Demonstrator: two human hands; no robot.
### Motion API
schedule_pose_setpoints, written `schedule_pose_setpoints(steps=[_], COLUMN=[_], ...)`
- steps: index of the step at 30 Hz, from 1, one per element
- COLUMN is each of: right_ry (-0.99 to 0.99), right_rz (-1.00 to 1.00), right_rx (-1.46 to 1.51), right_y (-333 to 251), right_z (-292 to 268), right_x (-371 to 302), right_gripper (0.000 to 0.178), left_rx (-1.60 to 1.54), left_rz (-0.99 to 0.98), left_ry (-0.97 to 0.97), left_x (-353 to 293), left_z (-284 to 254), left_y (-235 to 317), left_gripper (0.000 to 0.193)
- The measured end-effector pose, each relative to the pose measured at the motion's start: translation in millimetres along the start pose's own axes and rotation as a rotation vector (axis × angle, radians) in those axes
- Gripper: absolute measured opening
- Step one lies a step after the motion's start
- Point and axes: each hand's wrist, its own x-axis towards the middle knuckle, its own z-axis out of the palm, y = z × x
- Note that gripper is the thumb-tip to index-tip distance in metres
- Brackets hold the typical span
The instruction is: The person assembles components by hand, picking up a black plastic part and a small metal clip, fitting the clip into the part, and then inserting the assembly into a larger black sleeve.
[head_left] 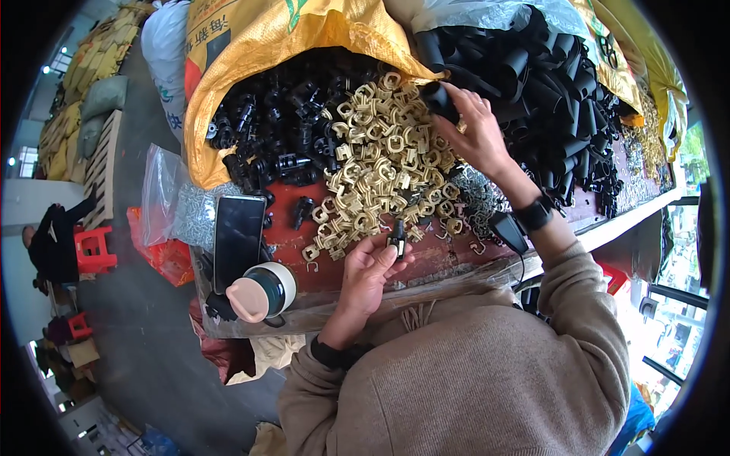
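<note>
My left hand (pixel 363 278) is closed near the table's front edge, thumb and fingers pinching a small black plastic fitting (pixel 398 233) with a narrow upright tip. Farther off and to the right, my right hand (pixel 477 135) grips a short black tube (pixel 439 100) above the pile. Beneath and between the hands spreads a heap of brass-coloured metal clips (pixel 384 159). Black plastic fittings (pixel 293 114) lie to its left, partly inside a yellow woven sack (pixel 266 26). Many black tubes (pixel 570 114) are heaped on the right.
A dark phone (pixel 237 239) leans by a bag of screws (pixel 201 216). A lidded cup (pixel 274 287) stands at the left front corner of the red table (pixel 293 262). Loose screws (pixel 479 194) lie near my right forearm. Another person (pixel 61 243) and red stools (pixel 93 251) are far left.
</note>
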Motion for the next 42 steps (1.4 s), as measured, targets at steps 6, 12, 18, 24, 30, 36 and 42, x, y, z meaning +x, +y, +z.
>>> schedule_pose_setpoints(steps=[6,12,18,24,30,36,42], right_ry=[-0.347,-0.529,-0.553,-0.537,-0.575,-0.569,-0.55], right_rz=[0.006,-0.031,-0.018,0.016,-0.022,-0.027,-0.063], right_rx=[0.599,0.908,0.855,0.849,0.958,0.914,0.752], right_y=[-28.6,-54.9,-52.9,-40.6,-49.7,-58.6,-63.7], right_z=[-38.8,-25.9,-25.8,-33.1,-27.7,-25.2,-21.8], right_x=[-30.2,-60.9,-63.5,-68.4,-74.5,-80.5,-90.7], right_gripper=[0.029,0.03,0.04,0.04,0.039,0.036,0.044], left_rx=[-0.081,-0.04,0.067,0.208,0.265,0.267,0.233], left_rz=[0.124,0.051,0.051,0.064,0.022,0.05,0.031], left_ry=[0.025,-0.047,-0.088,-0.087,-0.041,-0.014,0.029], left_x=[1.4,-3.8,-7.0,-7.5,-6.7,-4.5,-1.1], left_z=[6.1,13.1,4.8,3.7,7.5,9.7,7.0], left_y=[13.0,21.8,19.4,20.2,18.6,17.0,14.2], left_gripper=[0.027,0.027,0.031,0.031,0.031,0.029,0.03])
